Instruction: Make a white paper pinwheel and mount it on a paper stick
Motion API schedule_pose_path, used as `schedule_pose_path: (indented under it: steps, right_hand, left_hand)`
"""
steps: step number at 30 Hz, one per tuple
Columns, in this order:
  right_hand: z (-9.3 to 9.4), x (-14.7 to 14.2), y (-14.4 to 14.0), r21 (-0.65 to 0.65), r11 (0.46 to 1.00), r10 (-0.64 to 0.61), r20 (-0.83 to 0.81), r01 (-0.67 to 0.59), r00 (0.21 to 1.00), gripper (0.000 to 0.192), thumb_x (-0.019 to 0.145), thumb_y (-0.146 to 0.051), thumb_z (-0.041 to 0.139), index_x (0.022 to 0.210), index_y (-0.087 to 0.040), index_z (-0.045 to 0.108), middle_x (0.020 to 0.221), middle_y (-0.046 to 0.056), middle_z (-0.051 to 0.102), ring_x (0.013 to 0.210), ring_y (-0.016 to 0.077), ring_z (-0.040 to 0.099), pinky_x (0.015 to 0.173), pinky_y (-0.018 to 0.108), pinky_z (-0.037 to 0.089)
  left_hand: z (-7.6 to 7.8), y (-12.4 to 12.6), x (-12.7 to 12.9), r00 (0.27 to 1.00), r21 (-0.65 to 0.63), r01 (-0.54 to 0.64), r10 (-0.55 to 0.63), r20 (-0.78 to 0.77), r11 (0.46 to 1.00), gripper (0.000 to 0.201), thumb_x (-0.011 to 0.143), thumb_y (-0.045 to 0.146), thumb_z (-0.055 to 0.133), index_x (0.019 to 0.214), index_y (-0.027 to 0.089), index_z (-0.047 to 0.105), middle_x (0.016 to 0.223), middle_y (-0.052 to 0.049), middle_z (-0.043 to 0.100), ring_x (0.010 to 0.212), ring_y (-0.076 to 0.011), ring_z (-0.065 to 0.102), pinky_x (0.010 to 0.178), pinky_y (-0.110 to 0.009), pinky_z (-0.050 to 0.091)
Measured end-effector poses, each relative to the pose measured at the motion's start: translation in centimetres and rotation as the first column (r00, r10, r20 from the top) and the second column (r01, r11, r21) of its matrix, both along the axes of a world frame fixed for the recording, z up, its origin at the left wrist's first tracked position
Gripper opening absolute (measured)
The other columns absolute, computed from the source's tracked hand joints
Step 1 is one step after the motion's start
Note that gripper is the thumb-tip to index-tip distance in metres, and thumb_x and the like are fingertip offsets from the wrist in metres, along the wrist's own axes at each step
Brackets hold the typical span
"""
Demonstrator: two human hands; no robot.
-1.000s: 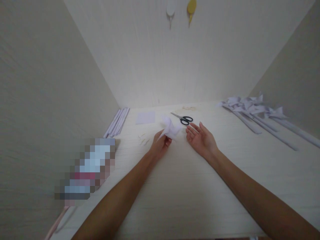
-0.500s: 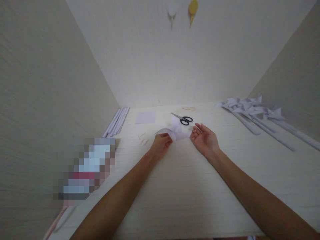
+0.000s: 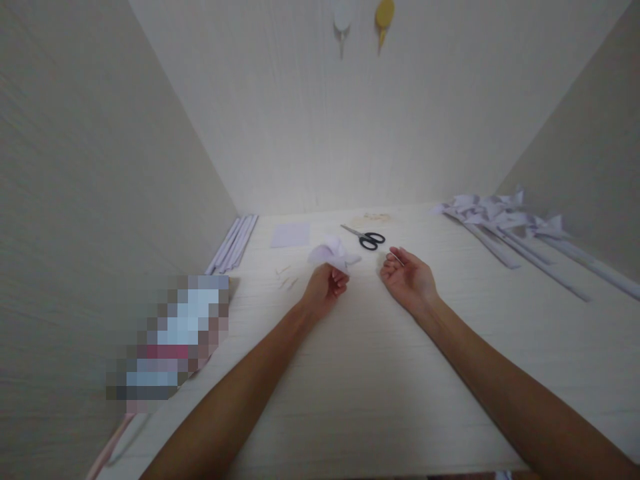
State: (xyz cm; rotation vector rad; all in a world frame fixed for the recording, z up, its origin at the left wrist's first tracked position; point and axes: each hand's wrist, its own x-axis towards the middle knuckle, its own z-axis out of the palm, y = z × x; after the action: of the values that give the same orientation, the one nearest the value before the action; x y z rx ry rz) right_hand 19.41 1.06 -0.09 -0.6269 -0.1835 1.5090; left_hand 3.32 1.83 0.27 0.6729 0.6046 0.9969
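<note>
My left hand (image 3: 324, 291) pinches a white paper pinwheel head (image 3: 332, 253) with curled blades, its fingers partly hidden by the paper. My right hand (image 3: 410, 277) is to the right, apart from the paper, palm turned up and fingers curled in. A thin pale line shows between its fingertips, too small to name. Black-handled scissors (image 3: 367, 238) lie just beyond both hands, blades pointing left. Several small thin sticks (image 3: 286, 278) are scattered left of my left hand.
A square paper sheet (image 3: 291, 235) lies behind the sticks. Rolled paper tubes (image 3: 233, 243) are stacked at the left wall. Paper pinwheels on sticks (image 3: 493, 213) lie at the right. More small bits (image 3: 375, 217) lie behind the scissors. A blurred-out object (image 3: 175, 340) stands at the left edge.
The paper pinwheel head has turned in my left hand, and its blade has come away from my right fingertips. My right hand has hardly moved.
</note>
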Motion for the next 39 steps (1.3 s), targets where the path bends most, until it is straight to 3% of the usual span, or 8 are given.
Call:
schedule_pose_path:
  steps: [7,14,18,21,24,28,33,39]
  right_hand:
    - [0.1,0.0,0.0,-0.002,1.000,0.002,0.003,-0.002,1.000,0.017,0.076,-0.012,0.041,0.066,-0.013,0.055,0.049,0.000,0.052,0.044,0.0052,0.046,0.042,0.015,0.040]
    - [-0.1,-0.1,0.1,0.001,0.998,0.061,0.045,-0.061,0.997,0.016,0.074,-0.011,0.045,0.065,-0.014,0.057,0.051,0.000,0.055,0.045,0.0052,0.049,0.043,0.014,0.042]
    - [-0.1,-0.3,-0.2,0.019,0.968,0.246,0.109,-0.249,0.963,0.015,0.075,-0.019,0.048,0.070,-0.013,0.061,0.064,0.003,0.063,0.059,0.0084,0.057,0.055,0.018,0.046]
    - [-0.1,-0.4,-0.5,0.050,0.899,0.423,0.158,-0.435,0.893,0.019,0.075,-0.028,0.050,0.077,-0.013,0.062,0.073,0.004,0.066,0.066,0.0106,0.058,0.062,0.021,0.046]
    - [-0.1,-0.5,-0.7,0.081,0.843,0.510,0.196,-0.532,0.838,0.022,0.070,-0.032,0.055,0.076,-0.012,0.062,0.071,0.003,0.065,0.064,0.0106,0.058,0.060,0.021,0.045]
    - [0.1,-0.9,-1.1,0.122,0.841,0.486,0.263,-0.528,0.834,0.014,0.066,-0.026,0.060,0.071,-0.013,0.061,0.065,0.001,0.064,0.061,0.0102,0.057,0.058,0.021,0.044]
    - [0.7,-1.7,-1.3,0.150,0.875,0.386,0.360,-0.461,0.849,0.007,0.064,-0.018,0.061,0.064,-0.012,0.060,0.061,0.001,0.063,0.058,0.0107,0.057,0.058,0.022,0.046]
    - [0.5,-1.5,-1.3,0.171,0.833,0.457,0.323,-0.526,0.829,0.019,0.060,-0.024,0.065,0.072,-0.010,0.061,0.067,0.004,0.065,0.061,0.0115,0.060,0.059,0.020,0.047]
  left_hand:
    - [0.0,-0.3,-0.1,0.999,0.074,-0.045,0.045,-0.008,0.996,0.017,0.062,0.022,0.057,0.058,0.014,0.041,0.053,0.005,0.038,0.042,-0.0024,0.034,0.033,-0.013,0.018]
    - [-0.7,0.0,0.0,0.987,0.121,-0.087,0.102,-0.123,0.989,0.018,0.053,0.019,0.067,0.061,0.012,0.052,0.051,0.004,0.047,0.044,-0.0027,0.042,0.039,-0.015,0.025]
    - [-1.5,0.2,0.2,0.980,0.181,-0.066,0.098,-0.171,0.981,0.016,0.053,0.021,0.068,0.059,0.011,0.057,0.051,0.001,0.052,0.046,-0.0042,0.044,0.042,-0.017,0.027]
    - [-1.9,0.3,0.3,0.975,0.211,-0.044,0.088,-0.206,0.976,0.017,0.052,0.023,0.069,0.060,0.011,0.060,0.052,0.000,0.054,0.048,-0.0056,0.045,0.045,-0.019,0.029]
    - [-1.9,0.2,0.3,0.969,0.218,0.005,0.049,-0.241,0.976,0.022,0.053,0.029,0.069,0.062,0.011,0.062,0.055,-0.002,0.056,0.049,-0.0059,0.045,0.046,-0.020,0.029]
    - [-1.5,0.0,0.2,0.971,0.256,0.077,-0.014,-0.239,0.964,0.023,0.058,0.033,0.066,0.064,0.011,0.063,0.063,-0.004,0.059,0.051,-0.0059,0.046,0.045,-0.019,0.029]
    - [-1.5,-0.1,0.1,0.982,0.275,0.077,-0.026,-0.186,0.958,0.019,0.059,0.031,0.065,0.064,0.013,0.062,0.059,0.000,0.056,0.047,-0.0041,0.044,0.043,-0.017,0.028]
    - [-1.7,0.0,0.1,0.969,0.281,0.124,-0.055,-0.240,0.952,0.020,0.063,0.032,0.062,0.065,0.012,0.061,0.060,-0.002,0.057,0.048,-0.0051,0.047,0.042,-0.016,0.029]
